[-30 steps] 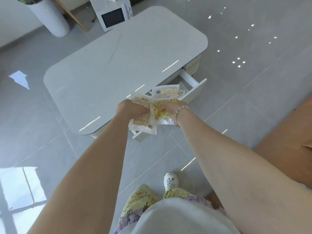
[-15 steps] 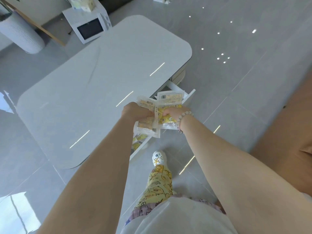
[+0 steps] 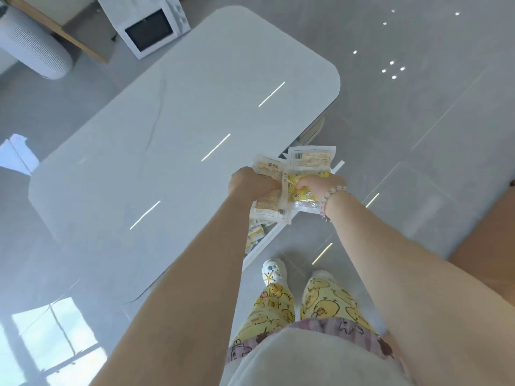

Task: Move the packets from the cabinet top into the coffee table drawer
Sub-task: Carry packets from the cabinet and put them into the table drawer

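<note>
Both hands are held out over the near edge of the coffee table's white worktop [image 3: 156,151], each gripping packets. The left hand [image 3: 252,183] has its fingers curled tight round a pale packet with a tan label [image 3: 269,199], which sticks out above and below the fist. The right hand [image 3: 317,183], with a bead bracelet [image 3: 333,193] on its wrist, curls its fingers round a yellow-patterned packet [image 3: 302,195]; a larger clear packet with a barcode label [image 3: 312,160] stands up behind it, though I cannot tell which of the fingers pinch that one. The two bundles touch where the hands meet.

Just below the hands, the coffee table drawer [image 3: 264,240] stands pulled out from under the worktop, its white front edge slanting down toward the feet. More packets [image 3: 255,235] lie inside it, partly hidden by the left forearm. The held packets hang above the drawer, not in it.

On the grey tiled floor [image 3: 418,121] beyond the table's far end sits a white microwave [image 3: 150,29], with a white ribbed cylinder [image 3: 30,48] to its left. Yellow duck-print trousers [image 3: 328,302] and a white clog [image 3: 274,271] show beneath the arms, close to the drawer front
</note>
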